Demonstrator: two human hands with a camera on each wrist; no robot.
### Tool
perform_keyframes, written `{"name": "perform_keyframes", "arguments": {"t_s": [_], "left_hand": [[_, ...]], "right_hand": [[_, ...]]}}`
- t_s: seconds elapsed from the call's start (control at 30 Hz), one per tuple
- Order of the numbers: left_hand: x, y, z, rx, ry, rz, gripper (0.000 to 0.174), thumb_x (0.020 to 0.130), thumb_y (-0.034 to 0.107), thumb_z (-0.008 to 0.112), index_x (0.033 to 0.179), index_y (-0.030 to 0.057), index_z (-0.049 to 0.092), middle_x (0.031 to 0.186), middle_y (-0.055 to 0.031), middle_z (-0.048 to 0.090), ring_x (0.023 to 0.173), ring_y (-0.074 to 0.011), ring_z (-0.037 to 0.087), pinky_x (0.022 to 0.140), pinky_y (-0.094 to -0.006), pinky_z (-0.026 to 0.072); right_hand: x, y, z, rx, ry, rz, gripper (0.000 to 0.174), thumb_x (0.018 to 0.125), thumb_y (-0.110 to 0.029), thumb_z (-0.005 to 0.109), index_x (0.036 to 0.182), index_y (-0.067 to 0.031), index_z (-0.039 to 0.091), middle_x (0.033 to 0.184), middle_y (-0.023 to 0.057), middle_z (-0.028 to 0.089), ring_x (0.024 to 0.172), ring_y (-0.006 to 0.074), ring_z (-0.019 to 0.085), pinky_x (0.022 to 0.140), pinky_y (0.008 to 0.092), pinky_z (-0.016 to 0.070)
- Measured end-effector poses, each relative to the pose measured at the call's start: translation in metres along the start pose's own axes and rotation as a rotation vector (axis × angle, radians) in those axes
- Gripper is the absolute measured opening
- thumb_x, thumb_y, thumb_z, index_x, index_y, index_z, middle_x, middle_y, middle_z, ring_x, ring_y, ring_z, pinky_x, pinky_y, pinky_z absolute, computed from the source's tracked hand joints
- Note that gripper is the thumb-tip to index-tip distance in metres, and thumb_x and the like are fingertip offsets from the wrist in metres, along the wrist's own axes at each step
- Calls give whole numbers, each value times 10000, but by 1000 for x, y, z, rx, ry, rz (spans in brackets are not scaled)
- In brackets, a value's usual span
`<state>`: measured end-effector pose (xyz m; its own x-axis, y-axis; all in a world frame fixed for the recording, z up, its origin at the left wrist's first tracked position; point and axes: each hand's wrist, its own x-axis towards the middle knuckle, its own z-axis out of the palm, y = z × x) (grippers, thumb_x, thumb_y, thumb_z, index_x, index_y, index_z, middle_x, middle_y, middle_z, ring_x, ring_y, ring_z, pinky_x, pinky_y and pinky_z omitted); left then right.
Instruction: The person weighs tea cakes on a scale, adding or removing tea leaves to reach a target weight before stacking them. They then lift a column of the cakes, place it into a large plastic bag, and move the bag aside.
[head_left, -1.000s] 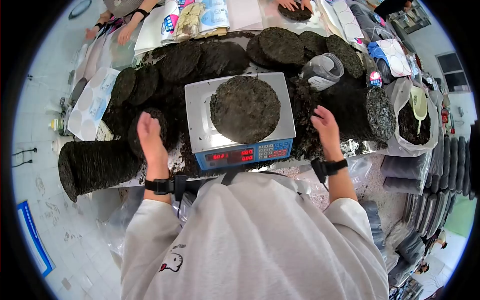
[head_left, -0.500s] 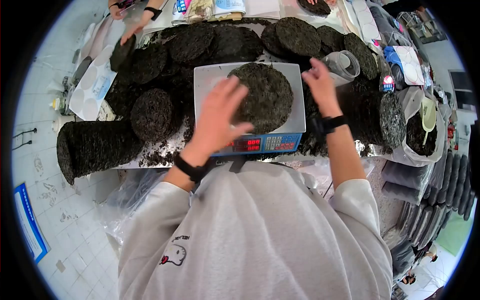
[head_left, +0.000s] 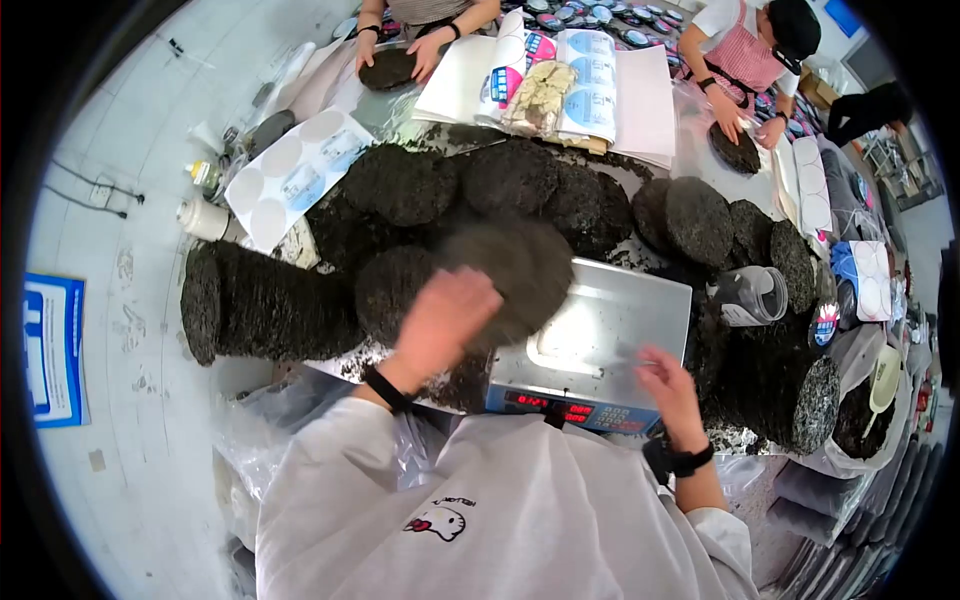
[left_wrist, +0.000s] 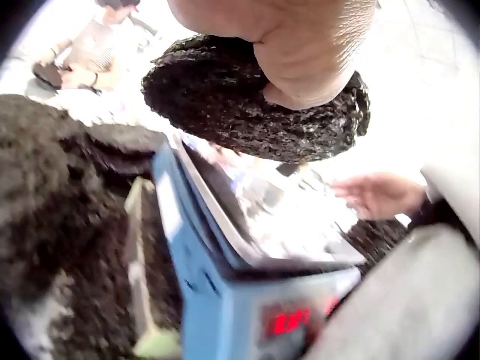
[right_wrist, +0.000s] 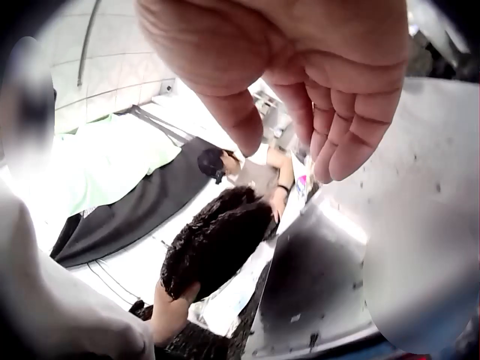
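A round cake of dried dark seaweed [head_left: 520,275] hangs over the left edge of the scale, blurred by motion. My left hand [head_left: 450,315] grips it at its near side; in the left wrist view the thumb lies over the face of the cake [left_wrist: 225,112]. The scale [head_left: 620,325] has a bare metal plate with a few crumbs and red lit digits on its blue front. Over the plate's right side hovers my right hand [head_left: 672,395], holding nothing, its fingers loosely bent in the right wrist view.
A row of stacked seaweed cakes [head_left: 275,305] lies at the left, and another stack [head_left: 780,395] at the right. Behind the scale stand more cakes [head_left: 510,175] and a clear jar [head_left: 750,300]. Across the table, two people handle cakes. A bag with a scoop [head_left: 882,380] stands far right.
The seaweed cake has left the scale plate and moved left in my left hand. My right hand has come away from the cake. The head view has shifted, showing more of the people opposite.
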<state>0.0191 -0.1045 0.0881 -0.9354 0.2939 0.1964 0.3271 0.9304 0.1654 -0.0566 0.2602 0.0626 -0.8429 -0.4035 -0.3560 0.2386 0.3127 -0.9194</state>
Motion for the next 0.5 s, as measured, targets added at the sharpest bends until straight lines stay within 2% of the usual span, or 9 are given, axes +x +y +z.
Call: {"name": "perform_keyframes", "arguments": {"t_s": [0.03, 0.13, 0.2, 0.23, 0.27, 0.33, 0.37, 0.4, 0.5], "left_hand": [[1, -29, -1, 19, 160, -93, 560, 635, 23, 623, 1188, 66, 542, 1292, -142, 505, 1244, -346, 434, 1040, -494, 324], [27, -108, -4, 108, 280, -231, 734, 612, -92, 623, 1312, 73, 478, 1375, -132, 453, 1295, -319, 398, 1086, -453, 305], [51, -140, 8, 140, 275, -280, 784, 646, -45, 693, 1363, 111, 416, 1416, -99, 407, 1322, -282, 364, 1098, -430, 296], [62, -155, 23, 184, 194, -306, 802, 659, -7, 718, 1379, 112, 387, 1432, -97, 382, 1334, -280, 343, 1103, -436, 279], [69, -166, 39, 226, 111, -328, 825, 671, 32, 743, 1395, 114, 357, 1448, -95, 357, 1347, -278, 322, 1108, -443, 263], [71, -167, 60, 215, -3, -304, 853, 653, 160, 787, 1389, 118, 357, 1447, -101, 344, 1333, -289, 318, 1061, -460, 293], [73, -152, 45, 230, -137, -311, 899, 619, 268, 815, 1379, 110, 361, 1433, -105, 350, 1315, -304, 322, 1025, -456, 315], [65, -146, 52, 343, -67, -273, 895, 606, 305, 813, 1363, 104, 380, 1404, -117, 374, 1287, -311, 346, 996, -448, 337], [27, -130, 59, 104, 177, -313, 865, 665, 241, 774, 1384, 16, 348, 1406, -194, 381, 1300, -368, 341, 1058, -443, 295]], "right_hand": [[-2, -10, -10, -33, 88, -27, 332, 859, -51, 620, 1184, -17, 565, 1066, 31, 615, 884, 101, 567, 780, 245, 471], [-20, -30, -44, -59, 242, -86, 351, 845, 2, 588, 1194, -15, 553, 1050, 40, 610, 904, 105, 572, 778, 235, 467], [-37, -24, -75, -282, 423, -134, 402, 828, 37, 564, 1225, -18, 532, 1053, 56, 589, 893, 110, 568, 781, 231, 464], [-46, -30, -88, -406, 514, -134, 437, 804, 58, 576, 1232, -11, 525, 1058, 48, 581, 887, 101, 565, 769, 221, 464], [-57, -29, -107, -446, 598, -22, 493, 788, 43, 608, 1265, -17, 503, 1165, 109, 566, 1022, 194, 572, 863, 282, 461], [-76, -37, -139, -1056, 736, -227, 568, 784, -33, 664, 1312, -15, 456, 1311, 191, 487, 1204, 318, 481, 993, 367, 395], [-85, -43, -152, -1111, 797, -193, 621, 774, -95, 698, 1328, -10, 432, 1357, 217, 433, 1256, 349, 414, 1033, 391, 348], [-94, -46, -170, -1181, 865, -141, 683, 763, -158, 731, 1345, -4, 408, 1402, 243, 379, 1308, 380, 347, 1073, 414, 300], [-108, -2, -226, -1368, 877, 68, 905, 686, -411, 776, 1359, 34, 365, 1384, 285, 371, 1312, 421, 318, 1073, 444, 301]]}}
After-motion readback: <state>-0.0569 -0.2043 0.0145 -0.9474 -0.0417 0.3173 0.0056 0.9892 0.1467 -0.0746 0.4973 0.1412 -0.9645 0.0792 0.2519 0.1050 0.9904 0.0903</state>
